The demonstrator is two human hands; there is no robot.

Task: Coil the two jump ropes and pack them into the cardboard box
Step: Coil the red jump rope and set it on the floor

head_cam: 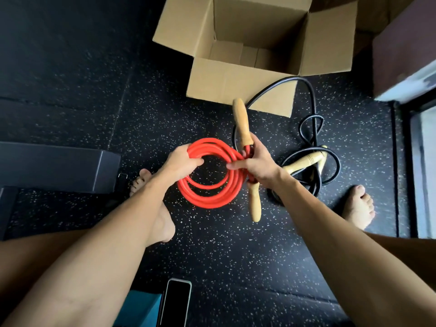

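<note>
cardboard box (236,79) open, red rope (207,199) coiled outside

Black rubber floor (212,244), flecked with white. At the far side, an open cardboard box (236,79), upright, flaps spread. Touching its near flap — a black jump rope (312,102) in loose tangled loops, one loop crossing the flap's corner, wooden handles (304,160) lying among the loops. To the left, a low black block (54,166). Two bare feet planted flat — left foot (162,223) near the block, right foot (359,208) near the rope. At the near edge, a dark-screened phone (177,300) beside something teal (141,308).
</note>
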